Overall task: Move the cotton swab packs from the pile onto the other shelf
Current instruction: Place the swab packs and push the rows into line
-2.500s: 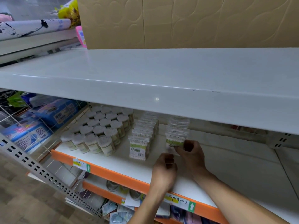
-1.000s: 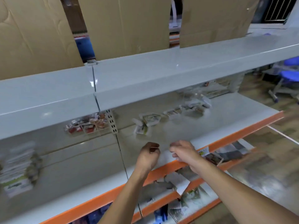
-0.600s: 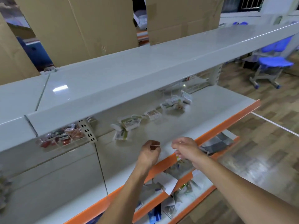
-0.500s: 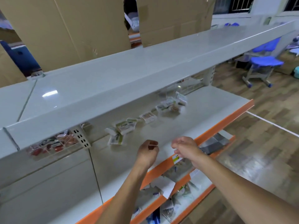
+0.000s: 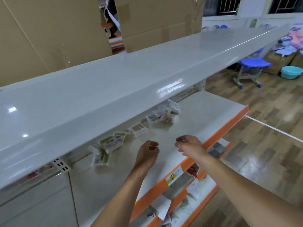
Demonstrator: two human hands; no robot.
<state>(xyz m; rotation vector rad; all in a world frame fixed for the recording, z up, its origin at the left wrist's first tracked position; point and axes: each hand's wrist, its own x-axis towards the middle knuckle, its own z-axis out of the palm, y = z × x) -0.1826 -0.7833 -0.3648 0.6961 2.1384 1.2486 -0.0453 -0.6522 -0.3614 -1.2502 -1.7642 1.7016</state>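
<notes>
Both our left hand [image 5: 148, 150] and right hand [image 5: 188, 145] are loosely curled, empty; we reach toward 11 o'clock and grip the nearest cotton swab pack [image 5: 111, 143] squarely.

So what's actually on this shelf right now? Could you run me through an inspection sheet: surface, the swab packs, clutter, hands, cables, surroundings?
Surface: white shelf with an orange front edge, under a wider white shelf above.
Job's things: cotton swab packs scattered along the back of the shelf in loose groups, more at; not lined up.
Clutter: papers and small goods on the lower shelves, too blurred to name.
Hands: left hand and right hand both over the shelf, fingers curled; whether they hold anything is unclear.
Cables: nothing seen.
Surroundings: cardboard sheets behind, a blue stool, a teal basin, wood-pattern floor.
</notes>
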